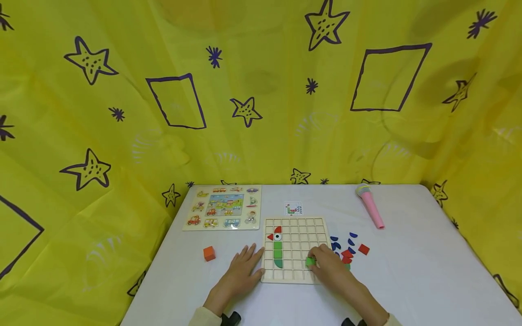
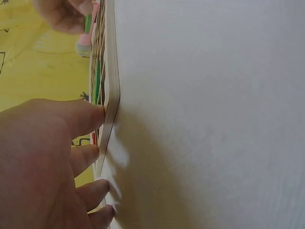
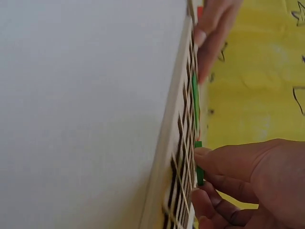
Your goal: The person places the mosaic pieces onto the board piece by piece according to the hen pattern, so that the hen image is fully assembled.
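Observation:
A wooden grid board (image 1: pixel 295 246) lies flat on the white table. Down its left side sit a red quarter-round piece (image 1: pixel 278 229), a small red triangle (image 1: pixel 270 237), a white eye tile (image 1: pixel 277 237), green squares (image 1: pixel 277 250) and a darker green rounded piece (image 1: pixel 278 263). My left hand (image 1: pixel 240 274) rests at the board's left edge, thumb and fingertips against the rim with fingers spread. Over the lower right cells, my right hand (image 1: pixel 330 269) pinches a green tile (image 1: pixel 310 262) between thumb and fingers. In the right wrist view this green tile (image 3: pixel 199 167) stands edge-on close above the grid.
Loose blue half-rounds (image 1: pixel 351 242) and red pieces (image 1: pixel 347 254) lie right of the board, partly behind the right hand, with a red square (image 1: pixel 364 249) farther out. A pattern card (image 1: pixel 293 208), vehicle puzzle (image 1: pixel 227 222), orange cube (image 1: pixel 209 253) and pink microphone (image 1: pixel 372 208) surround the board.

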The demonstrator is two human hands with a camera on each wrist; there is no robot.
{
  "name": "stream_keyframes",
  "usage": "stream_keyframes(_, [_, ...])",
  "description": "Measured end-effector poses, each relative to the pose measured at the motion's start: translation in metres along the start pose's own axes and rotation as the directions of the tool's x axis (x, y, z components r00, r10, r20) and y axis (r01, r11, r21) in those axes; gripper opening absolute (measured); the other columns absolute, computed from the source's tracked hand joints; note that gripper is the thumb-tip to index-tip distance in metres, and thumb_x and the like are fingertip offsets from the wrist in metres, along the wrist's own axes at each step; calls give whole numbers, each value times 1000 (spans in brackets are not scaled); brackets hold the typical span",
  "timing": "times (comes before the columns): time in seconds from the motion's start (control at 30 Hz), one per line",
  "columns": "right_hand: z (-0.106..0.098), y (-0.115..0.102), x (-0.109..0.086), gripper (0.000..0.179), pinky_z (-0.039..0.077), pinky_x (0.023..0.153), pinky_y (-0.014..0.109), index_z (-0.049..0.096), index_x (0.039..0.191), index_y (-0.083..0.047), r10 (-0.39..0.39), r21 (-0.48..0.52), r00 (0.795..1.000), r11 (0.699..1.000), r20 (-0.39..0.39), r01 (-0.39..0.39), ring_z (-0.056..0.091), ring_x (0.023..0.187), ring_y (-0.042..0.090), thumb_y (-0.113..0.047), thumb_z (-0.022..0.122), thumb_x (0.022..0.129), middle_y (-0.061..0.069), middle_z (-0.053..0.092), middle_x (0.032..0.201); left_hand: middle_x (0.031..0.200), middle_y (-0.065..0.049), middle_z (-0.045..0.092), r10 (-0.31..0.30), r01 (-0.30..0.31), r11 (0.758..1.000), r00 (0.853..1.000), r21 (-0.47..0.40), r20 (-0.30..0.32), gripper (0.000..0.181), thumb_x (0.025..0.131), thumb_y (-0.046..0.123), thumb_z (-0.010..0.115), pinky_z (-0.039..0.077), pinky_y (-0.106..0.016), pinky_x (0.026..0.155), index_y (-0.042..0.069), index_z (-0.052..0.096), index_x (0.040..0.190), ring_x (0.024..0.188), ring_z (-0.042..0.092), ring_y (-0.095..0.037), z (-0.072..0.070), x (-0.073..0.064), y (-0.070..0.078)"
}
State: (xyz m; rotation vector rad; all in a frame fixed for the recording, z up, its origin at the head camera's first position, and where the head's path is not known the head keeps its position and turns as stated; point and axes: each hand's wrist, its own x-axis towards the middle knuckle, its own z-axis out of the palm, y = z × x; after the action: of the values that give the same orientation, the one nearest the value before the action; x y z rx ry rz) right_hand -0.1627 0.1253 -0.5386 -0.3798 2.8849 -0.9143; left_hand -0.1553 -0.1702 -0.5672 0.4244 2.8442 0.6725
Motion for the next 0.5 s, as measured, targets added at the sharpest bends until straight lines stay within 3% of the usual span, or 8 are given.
stream_keyframes(0.2, [24,-19,15,21,47,80,36,70,107,-13,-73,-3,997,997,2,73,51,88,13,-8,82,90,-5,55,95,172,-10,33,-10,10,1000,1000,2,1,63,106,41,57,20,-63,129,22,41,164,161,23,-38,-1,0,2])
stream_keyframes(0.5, [31,-30,23,18,44,76,32,69,93,-18,-152,9,988,988,15,152,50,87,12,-6,82,89,-7,56,93,171,-14,35,-5,5,1000,1000,-4,-3,61,106,39,58,21,-66,127,19,44,163,160,24,-42,-3,-2,6])
